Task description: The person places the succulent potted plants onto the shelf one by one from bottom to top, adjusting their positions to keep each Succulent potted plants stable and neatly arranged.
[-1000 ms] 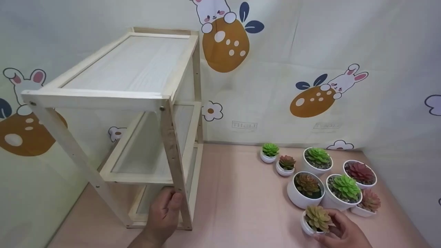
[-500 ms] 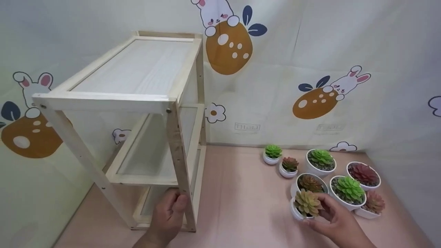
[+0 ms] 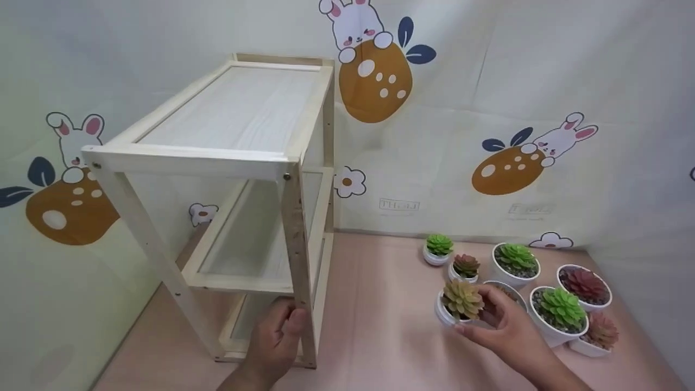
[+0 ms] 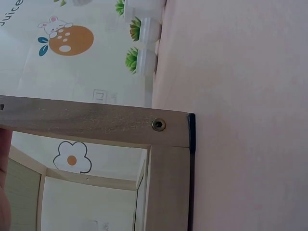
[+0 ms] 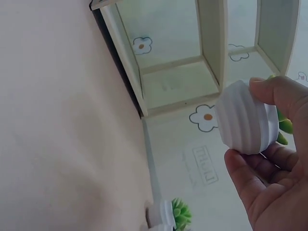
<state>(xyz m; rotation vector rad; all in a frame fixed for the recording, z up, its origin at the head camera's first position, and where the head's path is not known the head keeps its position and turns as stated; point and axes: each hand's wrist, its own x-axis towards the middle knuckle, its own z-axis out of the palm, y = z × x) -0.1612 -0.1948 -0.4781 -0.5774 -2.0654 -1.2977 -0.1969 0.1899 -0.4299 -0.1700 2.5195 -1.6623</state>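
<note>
Near the left edge of the pale pink tabletop [image 3: 380, 326] stands the three-tier pale wooden shelf rack [image 3: 239, 163], square-section legs, smooth whitish grained boards, small round screws at the corners. Left hand [image 3: 279, 345] wraps thumb and fingers around the rack's front right leg, low down, just under the middle tier, wrist coming up from the bottom edge. Over on the right, the right hand [image 3: 502, 331] is lifted clear of the tabletop, thumb and curled fingers pinching a small ribbed white round pot with a yellow-brown succulent rosette [image 3: 459, 303]; the right wrist view shows the pot's grooved plastic-looking wall [image 5: 245, 122] gripped between thumb and fingers. Behind it, toward the back right corner, sits a cluster of white potted succulents [image 3: 543, 288], green and reddish rosettes, spiky and layered.
</note>
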